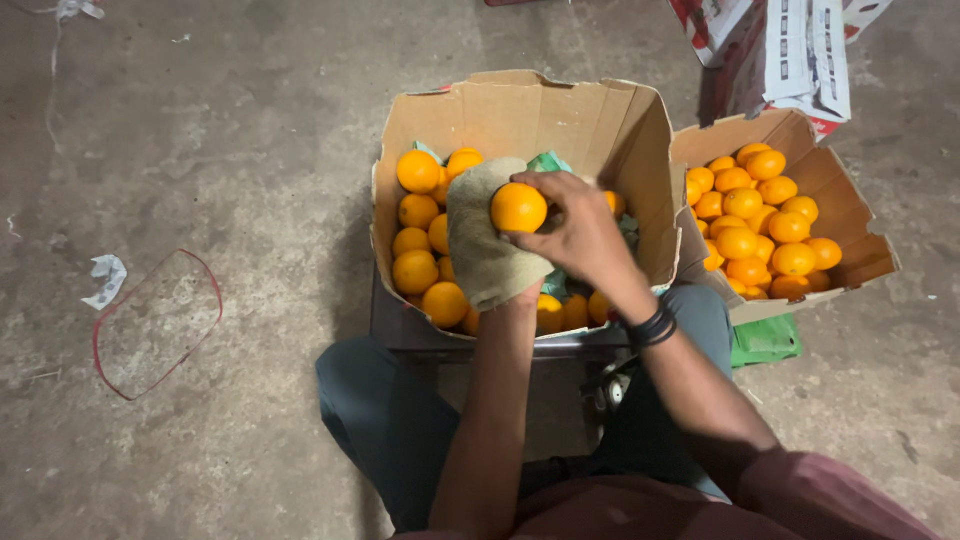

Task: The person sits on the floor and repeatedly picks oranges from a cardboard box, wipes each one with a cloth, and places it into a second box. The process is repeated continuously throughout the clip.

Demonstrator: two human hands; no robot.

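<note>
Right hand (pixel 575 235) clamps the orange (pixel 518 208) against the cloth (pixel 480 240); left hand hidden beneath, grip untellable; fruit looks firm, smooth, light; cup it round the middle, over the box (pixel 520 110).

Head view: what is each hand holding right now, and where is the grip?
The right hand grips an orange by its side with its fingertips. The left hand, hidden under a beige cloth, holds that cloth from beneath.

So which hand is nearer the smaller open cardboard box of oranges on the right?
Right. The right hand grips an orange over the big box, beside the smaller cardboard box; the cloth-wrapped left hand sits farther away.
</note>
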